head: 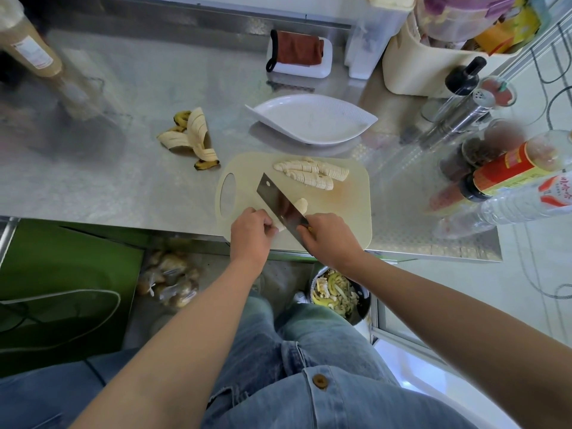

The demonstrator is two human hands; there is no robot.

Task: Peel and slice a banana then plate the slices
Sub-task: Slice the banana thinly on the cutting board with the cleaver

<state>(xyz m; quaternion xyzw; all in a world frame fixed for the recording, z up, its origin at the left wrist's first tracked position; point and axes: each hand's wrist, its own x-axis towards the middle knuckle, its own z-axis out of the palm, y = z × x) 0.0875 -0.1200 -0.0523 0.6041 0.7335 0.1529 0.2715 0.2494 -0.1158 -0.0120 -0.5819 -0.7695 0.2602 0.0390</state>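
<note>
**Knife on the banana, slices waiting on the board**

The left hand [252, 230] has its fingers curled over the near end of the last uncut piece of banana [302, 205], pinning it to the board [353, 212]. The right hand [331, 238] is closed round the handle of the knife [280, 201]. The broad blade runs diagonally across the banana, just beside the left fingertips, with the banana's far tip showing past it.

Two rows of cut slices [312, 174] lie touching each other at the far side of the board, well apart from the blade. The leaf-shaped white plate [309, 119] sits on the bench [108, 187] just beyond the board, with no slices on it. The peel [192, 136] lies splayed on the bench to the left of the plate and board.

A red cloth [298, 48] rests on a white tray at the back, and bottles [507, 174] crowd the right edge. Below the bench edge, a pot [337, 295] holds scraps.
</note>
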